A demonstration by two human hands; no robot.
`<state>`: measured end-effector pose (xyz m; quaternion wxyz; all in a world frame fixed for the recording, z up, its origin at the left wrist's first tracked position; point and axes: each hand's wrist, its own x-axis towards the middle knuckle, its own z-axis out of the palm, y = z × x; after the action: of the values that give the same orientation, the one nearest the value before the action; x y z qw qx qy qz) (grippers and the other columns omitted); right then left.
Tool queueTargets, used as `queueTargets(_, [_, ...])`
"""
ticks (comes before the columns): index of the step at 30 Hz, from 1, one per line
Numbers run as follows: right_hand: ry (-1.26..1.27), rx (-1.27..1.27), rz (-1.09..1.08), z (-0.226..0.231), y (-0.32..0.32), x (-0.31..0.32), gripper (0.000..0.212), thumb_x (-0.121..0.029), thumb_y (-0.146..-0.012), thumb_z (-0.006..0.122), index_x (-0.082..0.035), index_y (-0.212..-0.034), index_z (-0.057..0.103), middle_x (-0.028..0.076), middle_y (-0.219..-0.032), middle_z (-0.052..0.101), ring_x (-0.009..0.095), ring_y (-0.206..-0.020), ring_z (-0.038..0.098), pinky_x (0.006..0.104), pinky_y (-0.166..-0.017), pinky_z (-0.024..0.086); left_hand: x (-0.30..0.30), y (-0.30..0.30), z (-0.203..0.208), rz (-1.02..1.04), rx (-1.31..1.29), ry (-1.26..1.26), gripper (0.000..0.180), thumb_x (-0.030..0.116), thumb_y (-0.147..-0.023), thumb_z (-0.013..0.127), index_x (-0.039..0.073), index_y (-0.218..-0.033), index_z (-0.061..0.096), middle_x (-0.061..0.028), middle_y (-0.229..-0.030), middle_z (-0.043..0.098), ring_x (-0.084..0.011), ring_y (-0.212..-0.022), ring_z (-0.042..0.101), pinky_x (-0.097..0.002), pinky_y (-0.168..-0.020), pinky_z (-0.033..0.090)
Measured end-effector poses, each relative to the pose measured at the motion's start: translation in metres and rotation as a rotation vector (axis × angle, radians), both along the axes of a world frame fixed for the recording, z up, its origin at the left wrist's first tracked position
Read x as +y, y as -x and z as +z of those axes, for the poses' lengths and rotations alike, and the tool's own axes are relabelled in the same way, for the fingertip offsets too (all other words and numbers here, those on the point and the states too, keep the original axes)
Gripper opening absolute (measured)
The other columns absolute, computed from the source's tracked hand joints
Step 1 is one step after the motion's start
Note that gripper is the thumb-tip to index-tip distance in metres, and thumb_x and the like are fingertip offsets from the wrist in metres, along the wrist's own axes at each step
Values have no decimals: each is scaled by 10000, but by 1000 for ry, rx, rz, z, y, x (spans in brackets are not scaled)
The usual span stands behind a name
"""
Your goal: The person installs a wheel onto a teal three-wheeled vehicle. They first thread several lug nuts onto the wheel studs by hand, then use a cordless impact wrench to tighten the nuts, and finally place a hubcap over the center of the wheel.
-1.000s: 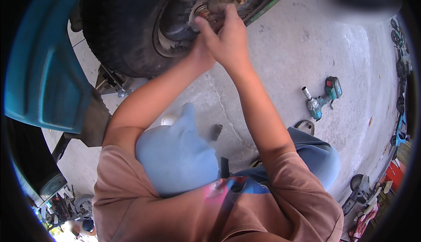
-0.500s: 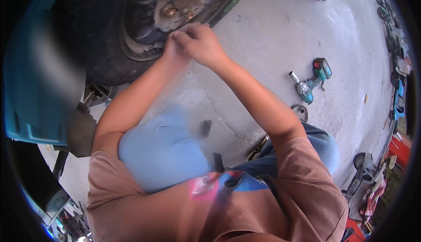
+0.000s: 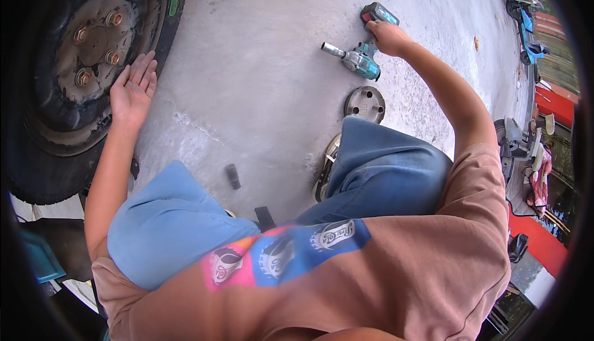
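My left hand (image 3: 133,90) lies palm up with its fingers stretched out, against the lower edge of a black tire (image 3: 166,29). Several rusty lug nuts (image 3: 82,78) sit on the wheel hub's pale metal face (image 3: 93,47). Over at the right, my right hand (image 3: 390,38) is closed round the handle of a teal cordless impact wrench (image 3: 363,63), just below its black battery. A silver socket (image 3: 333,49) on its nose points left. The wrench rests on the concrete floor, and part of its grip is hidden by my fingers.
Between the wrench and my right knee lies a round metal wheel cap (image 3: 365,104) with holes. A dark loose socket (image 3: 232,176) stands nearer my legs, and a black flat piece (image 3: 265,217) is close to my shirt. Assorted gear and a red strip (image 3: 552,107) line the right side.
My hands were together at the wheel's rim and have parted. The right one has reached across to the impact wrench and gripped it; the left has opened beside the tire. The view has swung right.
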<state>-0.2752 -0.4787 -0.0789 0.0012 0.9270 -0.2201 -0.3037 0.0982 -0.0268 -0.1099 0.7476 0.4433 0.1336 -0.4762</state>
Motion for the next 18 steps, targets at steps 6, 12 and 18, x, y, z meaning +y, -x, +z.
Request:
queueTargets(6, [118, -8, 532, -59, 52, -34, 611, 4, -827, 596, -63, -1407, 414, 114, -1198, 565, 272, -1198, 514, 368, -1029, 431, 0, 3, 7, -10, -76, -143, 436, 251, -1059, 349, -1, -1409, 413, -134, -1429, 514, -214, -1236, 543, -316, -989, 489])
queueTargets(12, [-12, -73, 504, -107, 55, -37, 453, -95, -938, 451, -84, -1391, 429, 94, -1036, 609, 264, -1052, 579, 361, -955, 446, -11, 23, 35, -190, -154, -295, 440, 290, -1054, 390, 3, -1381, 456, -125, -1372, 566, -184, -1160, 581, -291, -951, 496])
queueTargets(18, [-143, -232, 439, -104, 66, -32, 441, -65, -861, 544, -81, -1296, 474, 117, -1030, 590, 292, -1055, 556, 394, -945, 425, -32, 35, 58, -361, -268, -338, 449, 300, -1045, 421, -6, -1371, 469, -130, -1294, 617, -161, -1079, 617, -280, -932, 497])
